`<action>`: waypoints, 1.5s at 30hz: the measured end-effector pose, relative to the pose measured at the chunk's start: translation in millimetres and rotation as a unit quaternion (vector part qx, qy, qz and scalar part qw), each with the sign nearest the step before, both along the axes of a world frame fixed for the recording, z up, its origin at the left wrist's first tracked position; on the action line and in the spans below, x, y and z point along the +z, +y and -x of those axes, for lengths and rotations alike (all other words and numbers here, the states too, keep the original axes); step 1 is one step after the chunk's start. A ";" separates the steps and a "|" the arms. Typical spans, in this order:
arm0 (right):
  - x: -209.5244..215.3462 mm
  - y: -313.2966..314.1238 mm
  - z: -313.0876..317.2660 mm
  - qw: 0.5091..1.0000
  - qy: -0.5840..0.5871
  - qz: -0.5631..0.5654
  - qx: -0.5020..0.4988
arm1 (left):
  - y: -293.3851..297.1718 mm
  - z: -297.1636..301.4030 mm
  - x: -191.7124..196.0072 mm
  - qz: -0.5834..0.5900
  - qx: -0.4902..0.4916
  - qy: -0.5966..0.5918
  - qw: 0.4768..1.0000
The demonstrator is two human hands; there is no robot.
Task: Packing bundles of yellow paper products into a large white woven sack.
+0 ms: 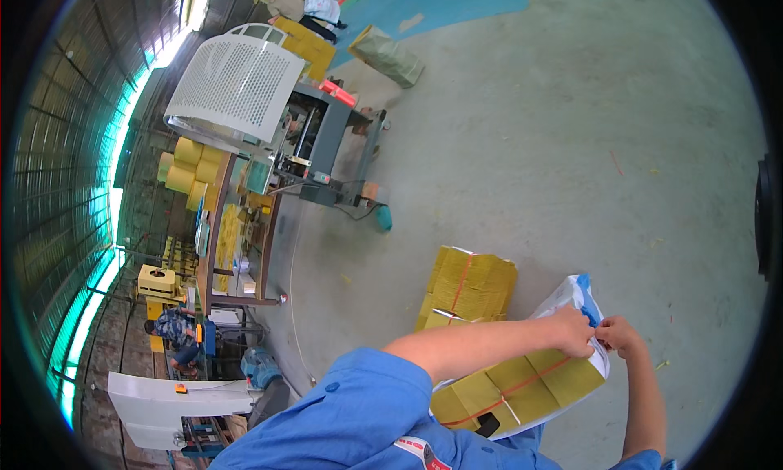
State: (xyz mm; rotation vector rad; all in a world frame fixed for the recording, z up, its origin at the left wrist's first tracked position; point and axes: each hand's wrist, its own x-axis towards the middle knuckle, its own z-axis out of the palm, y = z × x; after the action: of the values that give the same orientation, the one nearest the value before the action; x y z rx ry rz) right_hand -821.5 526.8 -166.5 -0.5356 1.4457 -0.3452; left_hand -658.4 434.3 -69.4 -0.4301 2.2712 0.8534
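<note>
My left hand (574, 331) is closed on the gathered rim of a white plastic sack (553, 300) with a blue patch. Close beside it, my right hand (619, 336) pinches the same sack's edge with bent fingers. In the sack's opening lies a strapped yellow bundle of blocks (534, 388), crossed by a red cord. A small black piece (488, 424) rests on its near end. Just beyond my left forearm stands another yellow bundle (469, 284) of thin stacked layers with a red cord, partly hidden by the arm.
Ahead to the left stands a grey machine (326, 135) with a white perforated guard (232, 82). A workbench (214, 233) with yellow rolls (192, 164) is behind it. One person (175, 327) works at far left; another (285, 3) is near a pale sack (383, 55) and blue floor area (457, 9).
</note>
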 end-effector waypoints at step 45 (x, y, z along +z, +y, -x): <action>31.9 -33.1 -57.4 0.962 0.161 0.219 -0.014 | -2.9 -15.1 -0.2 -0.045 0.019 -0.006 0.999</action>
State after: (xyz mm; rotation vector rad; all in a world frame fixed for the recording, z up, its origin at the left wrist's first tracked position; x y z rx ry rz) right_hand -764.1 493.8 -134.5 -0.9636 1.6992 -0.6300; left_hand -643.2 431.4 -69.6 -0.4385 2.2112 0.9658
